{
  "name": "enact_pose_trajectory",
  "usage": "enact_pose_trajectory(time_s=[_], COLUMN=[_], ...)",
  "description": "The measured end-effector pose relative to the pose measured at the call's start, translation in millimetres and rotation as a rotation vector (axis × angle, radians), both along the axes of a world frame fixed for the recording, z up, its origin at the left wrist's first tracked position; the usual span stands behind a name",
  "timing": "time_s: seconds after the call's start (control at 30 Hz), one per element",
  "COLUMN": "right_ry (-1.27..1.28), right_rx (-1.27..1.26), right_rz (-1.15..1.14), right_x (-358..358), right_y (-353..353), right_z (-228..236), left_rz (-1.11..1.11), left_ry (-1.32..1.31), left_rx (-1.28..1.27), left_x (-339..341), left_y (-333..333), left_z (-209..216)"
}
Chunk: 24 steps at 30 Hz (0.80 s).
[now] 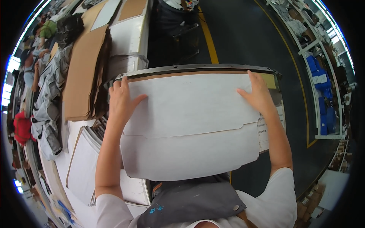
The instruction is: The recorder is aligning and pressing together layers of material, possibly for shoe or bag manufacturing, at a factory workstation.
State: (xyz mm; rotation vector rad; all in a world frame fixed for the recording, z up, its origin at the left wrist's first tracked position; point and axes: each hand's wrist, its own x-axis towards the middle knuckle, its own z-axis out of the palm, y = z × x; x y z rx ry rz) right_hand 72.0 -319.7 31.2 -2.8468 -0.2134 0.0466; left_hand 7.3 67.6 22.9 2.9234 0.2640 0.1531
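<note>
A large white paperboard sheet (194, 102) lies in front of me, with a crosswise cut or fold line and a shaped near flap (190, 154). Along its far edge shows a thin brown strip, up against a metal bar (197, 67). My left hand (122, 98) rests on the sheet's far left corner, fingers forward and thumb spread inward over the white face. At the far right corner lies my right hand (258, 94), thumb and fingers likewise apart. The undersides of both hands are hidden.
Brown cardboard sheets (84, 72) are stacked to the left, with white sheets (84, 163) standing nearer. Grey bundles (51, 102) lie farther left, where people are at work. A shelf rack (330, 136) with blue bins (320, 79) stands right, across a dark floor with yellow lines.
</note>
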Motion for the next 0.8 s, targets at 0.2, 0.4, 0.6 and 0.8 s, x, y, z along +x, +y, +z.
enact_pose_trajectory(time_s=[0.2,0.4,0.6,0.8], right_ry=[-0.129,0.080,0.256,0.664], right_rx=[0.296,0.598,0.981,0.772], right_rz=[-0.043,-0.069,0.164,0.720], right_x=[17.4,14.7,6.0,-68.1], right_y=[-28.9,-38.7,69.7,319.8], right_z=[-14.8,16.7,77.8,29.5], left_rz=[0.092,0.129,0.328,0.846], left_ry=[-0.161,-0.315,-0.689,-0.582], left_rx=[-0.196,-0.990,-0.985,-0.450], left_x=[7.0,-40.6,-166.5,-392.7], left_y=[17.8,19.9,92.6,228.2], left_z=[-5.0,22.2,65.0,45.6])
